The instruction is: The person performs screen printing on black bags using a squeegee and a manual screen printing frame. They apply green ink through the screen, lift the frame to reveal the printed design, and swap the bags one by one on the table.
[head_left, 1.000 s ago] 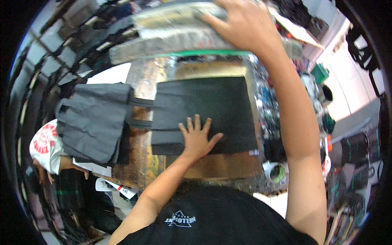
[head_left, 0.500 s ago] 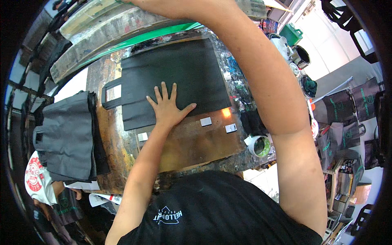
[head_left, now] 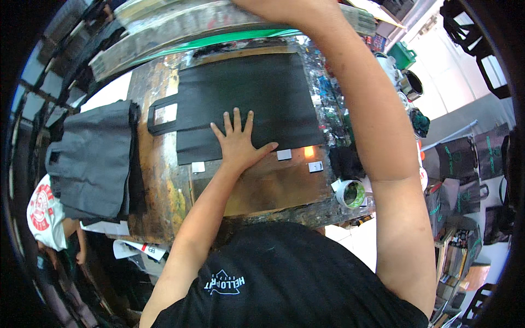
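A black fabric tote bag (head_left: 246,82) lies flat on the paint-stained table, its looped handle (head_left: 155,116) pointing left. My left hand (head_left: 236,145) rests palm down on the bag's near edge, fingers spread, holding nothing. Small white tabs (head_left: 284,154) sit along that near edge, on the shiny brown board (head_left: 262,191); the left and middle ones touch or almost touch the bag. My right arm stretches up past the bag's right side. At the upper edge my right hand (head_left: 279,6) is by a raised printing frame (head_left: 180,52); its fingers are out of the picture.
A stack of black bags (head_left: 95,158) lies at the table's left. On the right stand a white tub (head_left: 350,194) with green inside, several cans (head_left: 411,85) and a green container (head_left: 403,56). Printed bags (head_left: 459,158) hang farther right. Another person's white shirt (head_left: 46,210) shows at lower left.
The bag has slid slightly toward me, nearer the white tabs, with my left hand flat on it. The view has shifted, and my right hand's fingers have left the picture.
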The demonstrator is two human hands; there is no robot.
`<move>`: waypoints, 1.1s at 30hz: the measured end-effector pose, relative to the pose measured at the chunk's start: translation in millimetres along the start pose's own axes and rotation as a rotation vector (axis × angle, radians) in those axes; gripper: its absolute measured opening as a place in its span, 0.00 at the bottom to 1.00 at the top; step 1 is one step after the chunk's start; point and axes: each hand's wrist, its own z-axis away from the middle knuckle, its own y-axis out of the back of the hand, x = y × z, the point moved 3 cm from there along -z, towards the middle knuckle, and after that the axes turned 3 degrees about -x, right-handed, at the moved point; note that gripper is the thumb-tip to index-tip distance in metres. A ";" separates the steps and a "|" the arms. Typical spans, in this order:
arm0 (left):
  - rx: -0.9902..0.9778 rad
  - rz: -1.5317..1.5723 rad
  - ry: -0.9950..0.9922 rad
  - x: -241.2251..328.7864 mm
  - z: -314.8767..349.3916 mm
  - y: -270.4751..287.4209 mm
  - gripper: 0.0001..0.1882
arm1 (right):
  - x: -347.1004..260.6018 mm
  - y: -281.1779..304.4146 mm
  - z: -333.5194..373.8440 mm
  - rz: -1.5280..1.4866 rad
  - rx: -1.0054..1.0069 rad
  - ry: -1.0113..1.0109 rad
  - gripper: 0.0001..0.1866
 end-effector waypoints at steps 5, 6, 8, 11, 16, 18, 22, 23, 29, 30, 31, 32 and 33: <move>0.413 0.362 -0.005 -45.7 5.4 55.1 0.64 | 1.6 1.4 8.9 -0.077 0.002 0.011 0.36; 0.354 0.654 0.145 -70.5 6.3 74.4 0.60 | 2.5 -0.7 8.4 -0.069 0.000 0.014 0.35; 0.570 1.255 0.109 -93.6 27.4 135.7 0.48 | 2.6 -8.6 19.0 0.024 0.049 0.038 0.36; 0.583 1.604 -0.109 -131.9 52.5 179.4 0.37 | -9.0 -39.4 79.3 -0.003 0.157 0.128 0.28; 0.553 1.243 0.173 -125.8 104.6 116.7 0.37 | -22.0 -85.5 162.0 -0.085 -0.191 0.131 0.31; 0.558 1.137 0.189 -151.0 124.4 43.3 0.43 | -24.9 -118.3 177.9 -0.103 -0.288 0.119 0.33; 0.544 0.657 0.277 -141.4 141.4 21.2 0.56 | -21.4 -137.3 192.9 -0.120 -0.299 0.029 0.33; 0.546 0.561 0.295 -145.5 142.4 10.7 0.58 | -19.7 -135.4 190.6 -0.132 -0.337 0.031 0.32; 0.469 0.613 0.304 -150.0 142.5 3.5 0.58 | -40.0 -141.3 220.3 -0.140 -0.420 0.069 0.32; 0.477 0.597 0.291 -150.7 144.0 3.2 0.58 | -46.3 -145.3 227.9 -0.129 -0.419 0.060 0.33; 0.486 0.581 0.279 -151.7 145.0 2.0 0.58 | -50.4 -148.3 230.6 -0.080 -0.424 0.045 0.31; 0.496 0.565 0.267 -152.1 144.9 1.0 0.58 | -49.5 -151.4 224.4 -0.069 -0.402 0.052 0.26; 0.507 0.560 0.258 -151.9 146.3 2.1 0.58 | -49.4 -153.1 220.4 -0.064 -0.382 0.055 0.21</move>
